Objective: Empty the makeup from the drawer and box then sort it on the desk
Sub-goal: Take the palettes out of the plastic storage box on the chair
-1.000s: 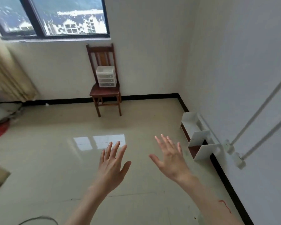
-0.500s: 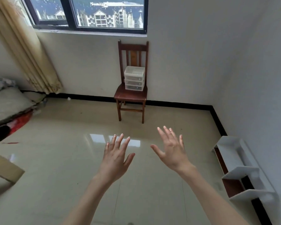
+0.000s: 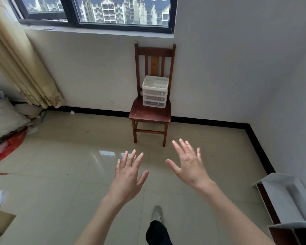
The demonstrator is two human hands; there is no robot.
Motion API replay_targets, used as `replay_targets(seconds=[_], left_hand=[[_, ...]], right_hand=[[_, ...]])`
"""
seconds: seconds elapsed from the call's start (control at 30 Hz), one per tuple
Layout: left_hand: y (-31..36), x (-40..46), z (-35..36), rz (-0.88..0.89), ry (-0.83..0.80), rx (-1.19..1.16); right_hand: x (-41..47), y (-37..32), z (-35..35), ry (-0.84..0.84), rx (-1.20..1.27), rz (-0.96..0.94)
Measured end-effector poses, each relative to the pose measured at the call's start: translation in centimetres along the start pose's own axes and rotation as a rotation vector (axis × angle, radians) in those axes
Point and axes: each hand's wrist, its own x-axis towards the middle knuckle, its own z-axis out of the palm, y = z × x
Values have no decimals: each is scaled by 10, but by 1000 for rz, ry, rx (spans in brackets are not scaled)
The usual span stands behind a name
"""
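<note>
A small white plastic drawer box (image 3: 155, 91) with three clear drawers and an open top tray stands on the seat of a dark wooden chair (image 3: 151, 112) against the far wall. What lies inside the drawers is too small to tell. My left hand (image 3: 129, 175) and my right hand (image 3: 188, 163) are held out in front of me over the floor, fingers spread, holding nothing. Both hands are well short of the chair. No desk is in view.
A white and brown shelf unit (image 3: 286, 198) lies on the floor along the right wall. Bedding and red bags (image 3: 5, 128) pile up at the left under a beige curtain (image 3: 23, 68). My shoe (image 3: 156, 213) steps on the glossy tiled floor.
The view has swung left and moved closer to the chair, which now sits nearer the centre and larger. Both hands stay spread and empty. A foot has come into view.
</note>
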Motion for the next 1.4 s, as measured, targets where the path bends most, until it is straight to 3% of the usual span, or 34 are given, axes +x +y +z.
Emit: replay_targets(seconds=[0.37, 0.57, 1.03, 1.2, 1.4], left_hand=[[-65, 244, -28, -42, 16, -23], [-99, 338, -5, -78, -124, -56], [-210, 646, 11, 88, -264, 17], [-214, 709, 40, 128, -334, -51], [-207, 772, 102, 31, -453, -94]], right_hand=[[266, -3, -10, -5, 21, -29], [372, 7, 3, -74, 20, -17], [652, 17, 48, -130, 3, 165], [710, 51, 62, -168, -8, 242], [782, 110, 89, -211, -44, 218]])
